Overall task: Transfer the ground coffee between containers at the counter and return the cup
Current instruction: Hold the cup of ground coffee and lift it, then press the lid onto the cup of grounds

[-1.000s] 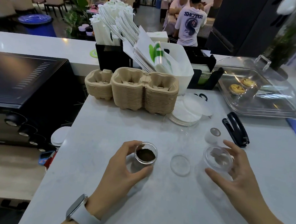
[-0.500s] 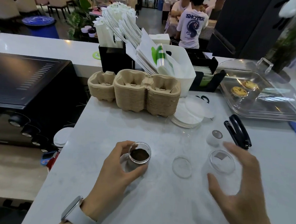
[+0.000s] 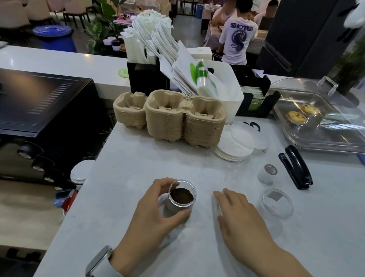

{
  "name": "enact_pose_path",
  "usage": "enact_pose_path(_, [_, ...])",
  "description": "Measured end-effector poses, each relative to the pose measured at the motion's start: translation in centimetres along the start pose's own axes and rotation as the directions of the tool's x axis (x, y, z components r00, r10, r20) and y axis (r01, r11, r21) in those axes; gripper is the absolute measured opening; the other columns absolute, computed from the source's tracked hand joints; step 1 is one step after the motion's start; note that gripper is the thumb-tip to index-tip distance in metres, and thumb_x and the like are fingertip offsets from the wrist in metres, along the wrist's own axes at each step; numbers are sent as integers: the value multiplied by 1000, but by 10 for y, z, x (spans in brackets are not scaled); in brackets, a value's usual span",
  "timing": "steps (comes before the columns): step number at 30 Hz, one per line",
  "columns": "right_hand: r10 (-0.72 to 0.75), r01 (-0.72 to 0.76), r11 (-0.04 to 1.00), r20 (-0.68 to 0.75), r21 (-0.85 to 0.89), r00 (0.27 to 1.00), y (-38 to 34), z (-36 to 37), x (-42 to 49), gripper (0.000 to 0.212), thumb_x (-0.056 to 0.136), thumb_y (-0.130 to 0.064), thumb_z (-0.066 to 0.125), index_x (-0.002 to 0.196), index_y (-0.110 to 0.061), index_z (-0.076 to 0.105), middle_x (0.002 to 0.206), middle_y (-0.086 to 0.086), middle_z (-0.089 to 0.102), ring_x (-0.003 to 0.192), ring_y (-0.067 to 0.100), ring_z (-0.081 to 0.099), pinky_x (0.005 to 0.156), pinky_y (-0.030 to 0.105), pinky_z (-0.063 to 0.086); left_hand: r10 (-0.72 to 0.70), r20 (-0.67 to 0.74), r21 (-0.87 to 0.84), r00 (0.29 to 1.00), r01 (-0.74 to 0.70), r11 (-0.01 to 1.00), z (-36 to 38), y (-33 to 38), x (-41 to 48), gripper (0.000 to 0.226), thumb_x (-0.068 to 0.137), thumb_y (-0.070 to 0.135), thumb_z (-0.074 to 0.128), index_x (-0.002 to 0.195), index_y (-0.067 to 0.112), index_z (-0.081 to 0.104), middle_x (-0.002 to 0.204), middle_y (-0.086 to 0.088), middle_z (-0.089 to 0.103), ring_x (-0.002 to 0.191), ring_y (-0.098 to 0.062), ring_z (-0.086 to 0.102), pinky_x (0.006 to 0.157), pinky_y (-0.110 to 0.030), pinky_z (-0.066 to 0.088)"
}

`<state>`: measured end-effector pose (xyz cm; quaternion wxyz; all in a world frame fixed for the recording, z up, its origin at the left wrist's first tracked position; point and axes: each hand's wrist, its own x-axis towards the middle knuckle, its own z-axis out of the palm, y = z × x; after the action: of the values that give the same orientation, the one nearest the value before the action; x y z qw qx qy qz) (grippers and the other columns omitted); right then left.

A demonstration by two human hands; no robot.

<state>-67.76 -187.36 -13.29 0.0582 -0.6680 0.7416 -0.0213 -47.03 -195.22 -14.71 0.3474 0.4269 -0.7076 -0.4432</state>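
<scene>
Steadying the coffee cup (image 3: 182,196) upright on the bench (image 3: 132,163), your left hand (image 3: 157,212) is wrapped around it; right hand (image 3: 238,220) flat, fingers spread, empty clear container (image 3: 277,203) just beyond.

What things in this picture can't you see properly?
Head view:
- The small clear lid: under the right hand, so hidden.
- The bottom of the coffee cup: left hand fingers wrap it.
- What lies in the empty clear container: a grey patch, too blurry.
- Right forearm: cut off by the bottom edge.
</scene>
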Motion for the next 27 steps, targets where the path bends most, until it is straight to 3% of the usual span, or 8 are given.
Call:
enact_pose_path(4, [0, 4, 997, -54, 77, 999, 4, -1, 0, 50, 103, -30, 47, 151, -27, 33, 142, -4, 41, 126, 20, 44, 96, 27, 42, 6, 1, 0, 1000, -6, 1000, 1, 0, -1, 57, 77, 17, 92, 121, 32, 59, 123, 23, 68, 120, 4, 63, 93, 2, 42])
enact_pose_path(7, [71, -20, 946, -147, 323, 987, 1, -11, 0, 48, 100, -46, 52, 145, -29, 46, 127, -11, 50, 114, 11, 52, 89, 24, 46, 12, 10, -2, 1000, -11, 1000, 5, 4, -1, 57, 77, 18, 92, 120, 35, 59, 122, 25, 68, 118, 6, 64, 93, 2, 42])
enact_pose_path(11, [201, -35, 826, -237, 563, 951, -2, -29, 2, 38, 84, -61, 61, 113, -37, 68, 96, -17, 67, 85, 5, 62, 77, 24, 50, -7, 17, -32, 1000, 8, 999, 10, 6, -3, 55, 77, 16, 92, 117, 36, 60, 119, 24, 70, 114, 7, 66, 90, 2, 44])
enact_pose_path(13, [221, 21, 723, -260, 690, 940, -4, -36, 2, 34, 78, -61, 67, 101, -37, 71, 90, -13, 72, 75, 9, 62, 69, 21, 49, -15, 20, -41, 1000, 15, 999, 11, 7, -3, 54, 77, 16, 92, 118, 34, 61, 118, 24, 71, 112, 7, 67, 89, 2, 44])
enact_pose_path(15, [219, 92, 539, -245, 837, 944, -9, -40, 2, 31, 74, -56, 72, 98, -36, 72, 93, -9, 74, 69, 10, 61, 66, 20, 49, -12, 32, -45, 999, 14, 999, 11, 7, -3, 53, 78, 16, 91, 118, 32, 61, 118, 23, 71, 113, 6, 67, 89, 1, 44])
enact_pose_path(17, [204, 160, 398, -257, 903, 945, -15, -40, 1, 31, 74, -48, 76, 101, -34, 71, 95, -5, 75, 70, 12, 65, 69, 20, 52, -1, 54, -43, 999, 3, 999, 10, 9, -3, 53, 78, 16, 91, 119, 31, 60, 118, 23, 71, 114, 5, 67, 91, -1, 46])
enact_pose_path(20, [209, 229, 326, -306, 917, 929, -23, -34, 2, 36, 73, -40, 81, 107, -34, 70, 100, -4, 76, 76, 10, 70, 77, 19, 55, 33, 100, -54, 994, -28, 998, 11, 10, -4, 52, 79, 16, 88, 121, 28, 60, 119, 19, 72, 117, 0, 68, 96, -6, 48])
enact_pose_path(27, [237, 301, 437, -432, 847, 870, -29, -11, 1, 58, 67, -41, 87, 120, -39, 63, 114, -16, 74, 106, 16, 70, 93, 22, 53, 46, 166, -58, 985, -37, 998, 13, 11, -7, 53, 76, 29, 88, 117, 44, 58, 119, 14, 74, 116, -8, 70, 99, -19, 54])
